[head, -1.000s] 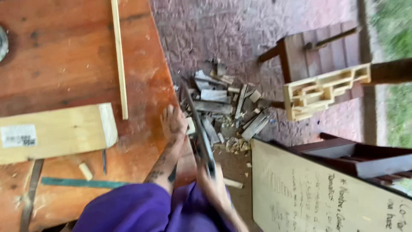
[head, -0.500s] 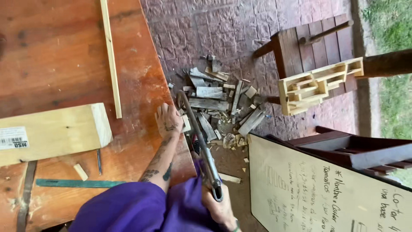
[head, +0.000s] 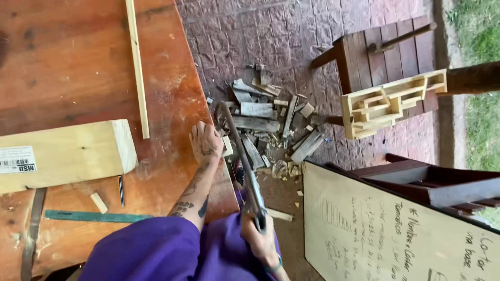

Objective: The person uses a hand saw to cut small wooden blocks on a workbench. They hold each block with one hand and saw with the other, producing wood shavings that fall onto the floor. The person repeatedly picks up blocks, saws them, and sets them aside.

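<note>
My left hand point(head: 205, 143) presses flat on the edge of the reddish wooden table point(head: 78, 62), fingers on a small pale wood piece point(head: 227, 147) that sticks out past the edge. My right hand point(head: 260, 237) grips the handle of a hand saw point(head: 244, 161). The saw's frame runs along the table edge, right beside my left hand, and its far tip reaches over the scrap pile. Purple sleeves cover my upper arms at the bottom of the view.
On the table lie a thick pale wood block point(head: 67, 153), a thin wooden strip point(head: 136, 67), a teal ruler point(head: 94, 216) and a small offcut point(head: 99, 203). Wood scraps point(head: 271, 122) litter the paved floor. A pale lattice frame point(head: 390, 104) and a written-on board point(head: 390, 234) stand right.
The saw has shifted a little along the table edge under my right hand. My left hand has stayed pressed on the small wood piece.
</note>
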